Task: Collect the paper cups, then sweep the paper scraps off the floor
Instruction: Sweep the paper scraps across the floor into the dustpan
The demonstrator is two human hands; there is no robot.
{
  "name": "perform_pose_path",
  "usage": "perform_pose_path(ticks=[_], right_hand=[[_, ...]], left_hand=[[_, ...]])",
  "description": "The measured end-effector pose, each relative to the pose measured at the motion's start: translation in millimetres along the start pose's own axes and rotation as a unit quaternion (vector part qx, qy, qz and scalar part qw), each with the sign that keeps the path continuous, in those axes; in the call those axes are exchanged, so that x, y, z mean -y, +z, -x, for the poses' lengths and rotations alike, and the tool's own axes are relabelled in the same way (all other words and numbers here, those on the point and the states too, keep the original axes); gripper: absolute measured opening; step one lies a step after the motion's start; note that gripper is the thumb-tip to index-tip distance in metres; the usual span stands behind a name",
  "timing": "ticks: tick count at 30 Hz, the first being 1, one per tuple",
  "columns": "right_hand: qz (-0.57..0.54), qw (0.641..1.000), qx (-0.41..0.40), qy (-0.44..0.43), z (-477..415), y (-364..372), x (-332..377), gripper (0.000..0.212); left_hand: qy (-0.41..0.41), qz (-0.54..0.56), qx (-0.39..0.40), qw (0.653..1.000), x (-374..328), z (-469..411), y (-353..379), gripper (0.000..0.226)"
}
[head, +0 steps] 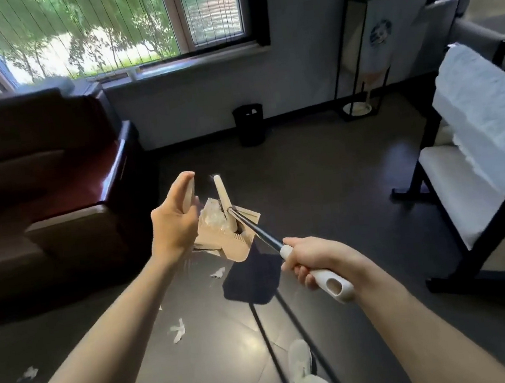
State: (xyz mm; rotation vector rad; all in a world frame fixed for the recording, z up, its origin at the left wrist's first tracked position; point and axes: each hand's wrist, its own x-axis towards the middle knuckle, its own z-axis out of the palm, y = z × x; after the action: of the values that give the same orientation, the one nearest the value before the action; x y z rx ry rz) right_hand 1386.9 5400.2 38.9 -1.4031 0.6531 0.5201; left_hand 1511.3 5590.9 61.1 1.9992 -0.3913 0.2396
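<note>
dustpan (pixel 232 248) held raised off floor (pixel 323 182) by right hand (pixel 314 263), wrapped round white pole grip; pan tilted back, likely so load is kept in. left hand (pixel 172 223) curled round beige handle (pixel 188 189), probably broom's. paper scraps (pixel 179 327) left scattered on floor. paper cups not seen.

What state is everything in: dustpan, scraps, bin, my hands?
Beige plastic dustpan: raised off floor, holding scraps.
White paper scraps: several lying on dark floor.
Black waste bin: upright by the wall.
Right hand: grips dustpan's white handle.
Left hand: holds a beige handle.
</note>
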Motion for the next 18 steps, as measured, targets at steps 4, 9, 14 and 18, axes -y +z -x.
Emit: perform_pose_path(ticks=[4,9,14,18], right_hand=[[-0.013,1.0,0.02,-0.004,-81.4,-14.4,84.8,0.046],[-0.016,1.0,0.021,-0.004,-164.9,-30.3,196.9,0.033],[-0.025,1.0,0.012,-0.013,-247.9,-52.5,293.5,0.05],[-0.024,0.999,-0.007,-0.02,-330.9,-72.2,362.6,0.063]], left_hand=[[-0.001,-0.016,0.004,1.0,29.2,-112.0,19.1,0.044],[-0.005,-0.014,0.001,1.0,52.3,-247.2,40.5,0.044],[-0.001,0.024,-0.013,1.0,73.3,-373.1,67.6,0.045],[0.024,0.036,0.004,0.999,104.6,-484.9,96.9,0.045]])
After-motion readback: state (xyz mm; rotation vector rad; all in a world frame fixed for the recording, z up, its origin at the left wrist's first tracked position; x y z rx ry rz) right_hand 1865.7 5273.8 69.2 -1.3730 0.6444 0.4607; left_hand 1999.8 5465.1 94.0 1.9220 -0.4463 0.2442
